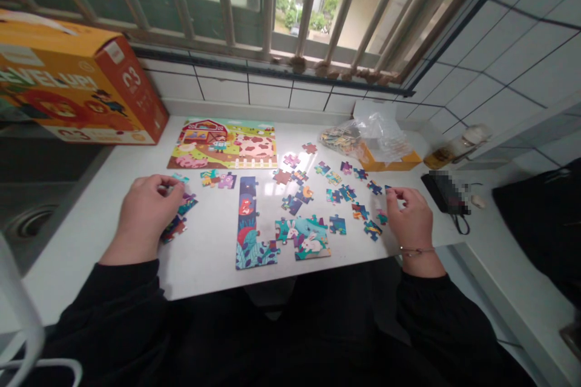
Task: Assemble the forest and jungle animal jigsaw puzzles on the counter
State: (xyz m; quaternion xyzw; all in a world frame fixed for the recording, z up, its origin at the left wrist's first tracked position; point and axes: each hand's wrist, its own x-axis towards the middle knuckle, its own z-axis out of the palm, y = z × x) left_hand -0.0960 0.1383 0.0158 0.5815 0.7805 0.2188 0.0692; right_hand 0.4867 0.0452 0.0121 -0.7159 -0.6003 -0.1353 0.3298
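Note:
My left hand (152, 211) is closed in a pinch at the left of the counter, over a few puzzle pieces (187, 204); what its fingertips hold, if anything, is hidden. On the right, my right hand (411, 217) is closed, with the dark edge of a puzzle piece (388, 190) showing at its fingertips. Between the hands lies a joined L-shaped puzzle section (247, 224) with a red animal and blue leaves. Beside it sits a joined rabbit section (311, 236). Several loose pieces (333, 195) are scattered toward my right hand, and a purple piece (227, 180) lies nearer the left.
A finished farm picture (222, 144) lies at the back. An orange puzzle box (77, 84) stands at the back left, by a sink (27, 217). At the back right are a bag of pieces (340, 138), a yellow tray (393, 160), a jar (440, 156) and a black object (442, 190).

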